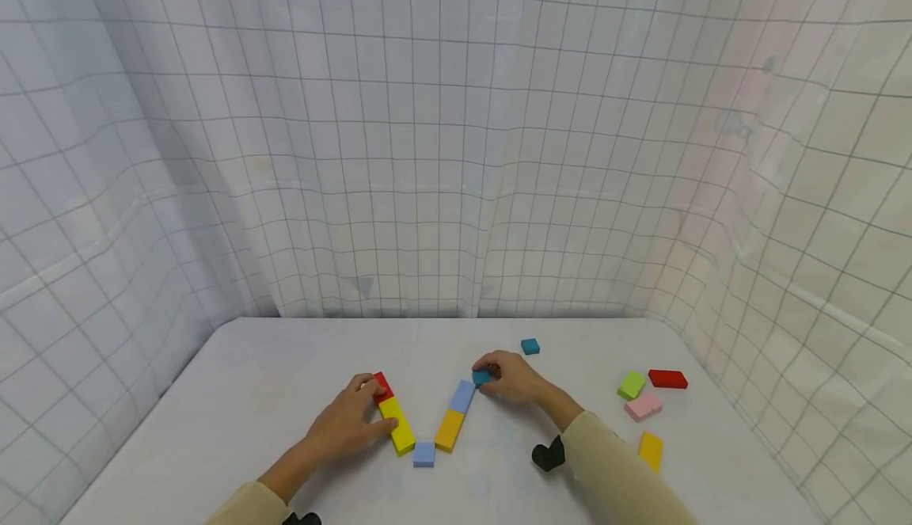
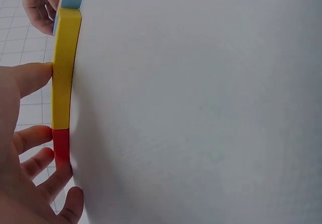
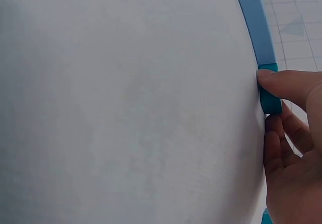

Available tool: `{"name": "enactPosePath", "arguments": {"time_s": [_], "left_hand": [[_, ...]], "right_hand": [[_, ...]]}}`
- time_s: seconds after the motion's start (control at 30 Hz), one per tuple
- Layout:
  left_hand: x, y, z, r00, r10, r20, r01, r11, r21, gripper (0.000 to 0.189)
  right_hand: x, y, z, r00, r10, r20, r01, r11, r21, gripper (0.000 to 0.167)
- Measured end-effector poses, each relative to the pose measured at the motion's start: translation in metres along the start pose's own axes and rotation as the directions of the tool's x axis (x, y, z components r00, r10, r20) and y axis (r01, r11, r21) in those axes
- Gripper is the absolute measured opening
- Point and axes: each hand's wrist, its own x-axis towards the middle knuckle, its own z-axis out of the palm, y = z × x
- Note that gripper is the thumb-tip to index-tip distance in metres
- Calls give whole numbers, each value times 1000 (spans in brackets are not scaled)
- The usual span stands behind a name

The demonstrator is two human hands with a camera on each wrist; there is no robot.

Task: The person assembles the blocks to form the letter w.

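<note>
On the white table my right hand (image 1: pixel 514 377) pinches a small teal block (image 3: pixel 270 90) between thumb and fingers, its end against a light blue block (image 1: pixel 462 396). An orange block (image 1: pixel 450 431) continues that slanting row towards me. My left hand (image 1: pixel 347 420) rests along the other slanting row: the thumb touches the side of a yellow block (image 2: pixel 65 68), while fingertips lie on the red block (image 2: pixel 61 146) at its far end. A light blue square block (image 1: pixel 423 454) sits between the near ends of the two rows.
A second teal block (image 1: pixel 530 346) lies beyond my right hand. Off to the right are a green block (image 1: pixel 631 385), a red block (image 1: pixel 668 379), a pink block (image 1: pixel 644 407) and a yellow-orange block (image 1: pixel 651 450). Checked white curtains (image 1: pixel 399 192) enclose the table.
</note>
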Motion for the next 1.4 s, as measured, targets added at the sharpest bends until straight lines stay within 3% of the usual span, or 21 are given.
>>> {"name": "enactPosePath", "arguments": {"time_s": [0.27,0.5,0.7,0.8,0.93,1.03,1.13,1.4], "left_hand": [[4,7,-7,1000,11,2,-11,999,48,60],[9,11,-9,1000,-21,12,20,993,112,63],[12,14,-15,1000,-20,-4,20,992,127,50],[16,14,-14,999,17,-38,-13,996,94,43],[27,19,-6,995,100,-23,-101,994,-45,42],[36,28,1,980,194,49,-184,970,-159,45],[43,38,8,953,279,119,-249,943,-222,46],[47,53,25,896,382,226,-328,913,-244,43]], "right_hand": [[-1,0,0,1000,11,2,-11,1000,-1,32],[0,2,-1,1000,-9,6,9,1000,-4,35],[-5,-3,-11,1000,-14,6,14,1000,18,37],[-8,-2,-20,1000,-13,0,13,999,34,38],[-15,-1,-37,1000,-15,-19,15,1000,22,38],[-27,2,-51,999,-11,-43,11,1000,-1,37],[-41,8,-65,997,-22,-67,20,1000,-24,36],[-69,23,-93,997,-27,-78,24,999,-39,35]]}}
